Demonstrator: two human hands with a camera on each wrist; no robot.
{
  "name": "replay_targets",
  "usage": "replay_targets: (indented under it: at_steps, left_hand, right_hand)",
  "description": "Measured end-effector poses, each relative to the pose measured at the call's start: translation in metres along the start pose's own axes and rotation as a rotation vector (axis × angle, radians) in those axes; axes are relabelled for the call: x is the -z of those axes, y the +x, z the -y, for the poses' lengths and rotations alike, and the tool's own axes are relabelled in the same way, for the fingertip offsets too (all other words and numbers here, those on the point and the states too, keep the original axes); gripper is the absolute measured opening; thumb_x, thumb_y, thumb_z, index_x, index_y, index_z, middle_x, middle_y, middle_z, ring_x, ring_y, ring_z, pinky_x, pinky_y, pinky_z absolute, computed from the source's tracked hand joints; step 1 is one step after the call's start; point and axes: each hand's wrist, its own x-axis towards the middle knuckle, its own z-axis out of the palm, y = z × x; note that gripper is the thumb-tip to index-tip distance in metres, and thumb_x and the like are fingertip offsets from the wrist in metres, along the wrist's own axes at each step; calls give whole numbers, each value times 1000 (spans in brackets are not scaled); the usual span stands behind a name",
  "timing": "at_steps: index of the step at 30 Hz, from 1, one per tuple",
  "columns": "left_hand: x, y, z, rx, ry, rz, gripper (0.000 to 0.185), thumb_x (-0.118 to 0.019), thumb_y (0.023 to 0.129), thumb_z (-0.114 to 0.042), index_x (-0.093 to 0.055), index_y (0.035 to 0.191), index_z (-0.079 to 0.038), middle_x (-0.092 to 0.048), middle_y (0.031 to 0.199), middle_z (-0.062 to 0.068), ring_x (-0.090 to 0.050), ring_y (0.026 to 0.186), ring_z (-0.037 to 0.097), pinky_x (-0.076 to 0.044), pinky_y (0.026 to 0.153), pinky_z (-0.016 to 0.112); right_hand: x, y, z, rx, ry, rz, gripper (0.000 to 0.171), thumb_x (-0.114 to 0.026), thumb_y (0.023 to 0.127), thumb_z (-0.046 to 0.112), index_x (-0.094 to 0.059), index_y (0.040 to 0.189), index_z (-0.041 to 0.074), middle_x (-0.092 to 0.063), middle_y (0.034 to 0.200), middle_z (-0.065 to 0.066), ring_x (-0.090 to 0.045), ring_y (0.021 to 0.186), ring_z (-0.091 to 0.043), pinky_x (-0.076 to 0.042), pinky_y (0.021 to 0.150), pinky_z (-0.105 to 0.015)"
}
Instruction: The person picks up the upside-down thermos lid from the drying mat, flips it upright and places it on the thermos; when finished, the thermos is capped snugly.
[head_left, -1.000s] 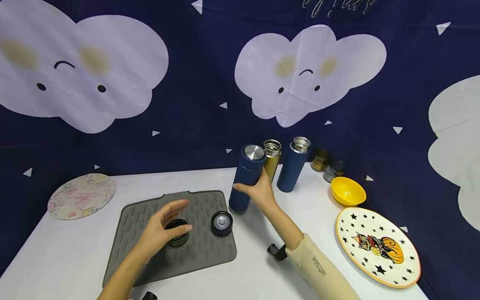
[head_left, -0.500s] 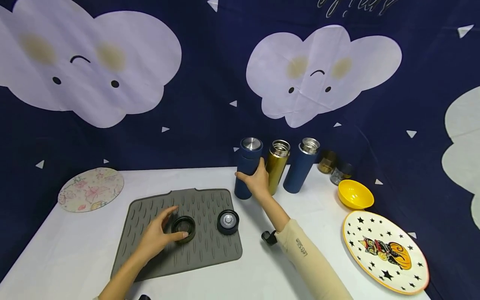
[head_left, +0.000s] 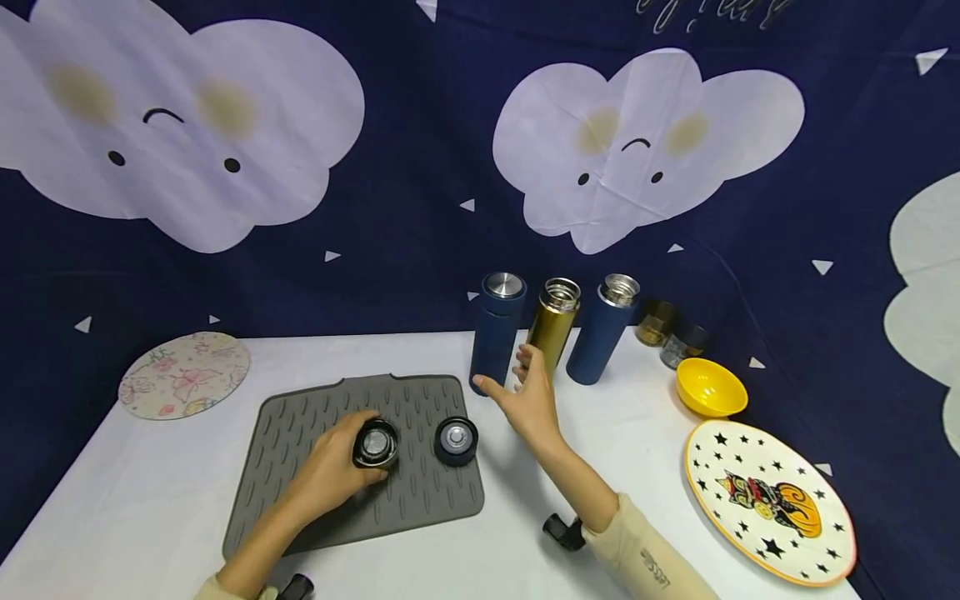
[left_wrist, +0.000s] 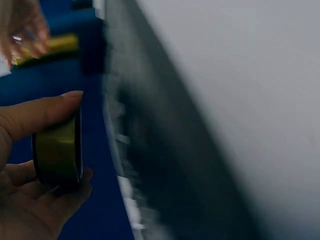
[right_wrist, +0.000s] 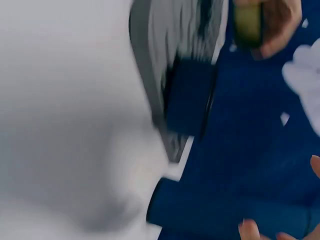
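The gold-walled lid (head_left: pixel 376 444) sits left of centre in the lower half of the head view, on the grey ribbed mat (head_left: pixel 300 417), and I see my left hand (head_left: pixel 330 471) grasping it, thumb and fingers curled round its rim. In the left wrist view the same lid (left_wrist: pixel 58 152) is pinched between thumb and fingers at the lower left of the frame. At the far left edge of the table lies a round floral mat (head_left: pixel 183 375). Just right of the held lid, also on the grey mat, rests a dark blue lid (head_left: pixel 455 441) with a silver centre. Moving right, a capped dark blue flask (head_left: pixel 497 332) stands upright at the middle of the frame. My right hand (head_left: pixel 528 400) hovers just in front of it, fingers spread and relaxed, gripping nothing. Beside that flask stand an open gold flask (head_left: pixel 553 325) and an open dark blue flask (head_left: pixel 602 329). Farther right I see two small jars (head_left: pixel 671 333), a yellow bowl (head_left: pixel 711 387), and a star-patterned plate (head_left: pixel 768 496) at the lower right. Both wrist views are motion-blurred.
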Motion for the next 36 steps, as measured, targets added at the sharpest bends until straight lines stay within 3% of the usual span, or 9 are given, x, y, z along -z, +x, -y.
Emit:
replay_targets:
  at_steps: [3,6,12,16,18,21,25,30,36]
  left_hand:
    - [3,2,-21,-49,-25,-37,80,-91,64,-4,-54,135,-3,-61,131,19,-59,119,42,-50,94,59]
    - [3,1,-45,-112,-49,-60,82,-92,63,-2,-54,136,-8,-62,129,13,-61,118,36,-52,94,56]
    - [-4,-7,-80,-220,-152,-23,84,-89,66,3,-51,139,-13,-60,131,8,-62,119,27,-54,96,44]
    - [-8,-12,-91,-271,-165,-1,84,-88,68,3,-50,141,-17,-59,133,7,-61,120,26,-55,95,43]
    - [-9,-13,-93,-300,-159,12,85,-88,70,-1,-48,142,-19,-57,135,5,-61,121,26,-55,95,44]
    - [-8,-15,-93,-277,-222,66,87,-89,73,-13,-43,146,-26,-52,141,-2,-56,126,24,-51,99,48]
    - [-4,-15,-92,-166,-440,147,82,-85,79,-30,-40,148,-25,-48,146,0,-50,133,25,-43,109,49]
    - [1,-10,-89,-89,-693,246,71,-78,87,-21,-41,147,-11,-46,149,15,-46,137,32,-37,113,36]
    - [0,-7,-86,-60,-843,370,76,-79,85,-14,-39,148,-3,-43,150,16,-42,140,35,-36,113,22]
  right_hand:
    - [2,-24,4,-30,40,134,73,-80,83,29,-44,140,2,-54,137,-21,-60,120,-35,-52,98,-48]
    - [2,-42,6,-92,159,346,63,-74,89,30,-47,139,2,-58,132,-20,-64,114,-32,-54,95,-44]
    - [4,-63,12,-166,416,640,55,-62,99,27,-47,140,-5,-62,128,-21,-69,104,-22,-57,91,-33]
    - [8,-73,15,-169,506,701,49,-61,99,19,-49,138,-8,-66,124,-19,-71,98,-16,-58,86,-31]
    - [11,-77,15,-172,527,688,48,-62,97,15,-50,136,-10,-68,122,-18,-72,95,-15,-59,84,-30]
    - [13,-84,14,-139,505,629,46,-63,96,10,-51,135,-10,-68,122,-20,-72,96,-15,-59,82,-29]
    - [14,-92,10,139,298,474,42,-65,94,6,-55,133,-3,-67,122,-21,-70,103,-19,-60,80,-29]
    - [16,-97,4,677,-69,217,47,-66,86,-8,-57,131,4,-67,123,-13,-68,107,-24,-59,82,-26]
    - [23,-89,8,1368,-446,-26,29,-51,92,-5,-61,119,-10,-65,119,-26,-67,109,-38,-54,95,-33]
